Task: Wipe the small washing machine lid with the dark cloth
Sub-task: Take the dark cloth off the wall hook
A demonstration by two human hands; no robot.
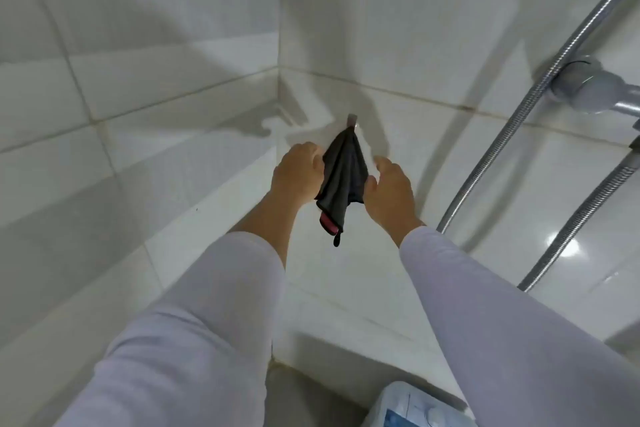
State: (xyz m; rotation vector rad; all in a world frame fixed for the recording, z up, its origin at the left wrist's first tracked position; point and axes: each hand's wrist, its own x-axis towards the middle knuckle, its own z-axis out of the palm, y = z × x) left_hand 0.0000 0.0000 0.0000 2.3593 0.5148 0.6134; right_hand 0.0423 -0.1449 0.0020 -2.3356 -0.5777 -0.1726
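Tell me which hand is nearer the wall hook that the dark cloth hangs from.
Left, narrowly. The left hand is at the dark cloth's left edge, just below-left of the hook. The right hand sits lower, at the cloth's right edge.

views: just one on my end, the head cam, so nothing overlaps with a second view
position: sits up at head height, pretty wide lens, edges bend a lot
facing: forward and down into a tiled wall corner (279,73) at about 12 o'clock
closeness: near enough that both sleeves fill the bottom half of the frame, running in from 7 and 5 o'clock
edges: shower hose (540,87) cuts across at 2 o'clock, washing machine (412,406) corner barely peeks in at 5 o'clock
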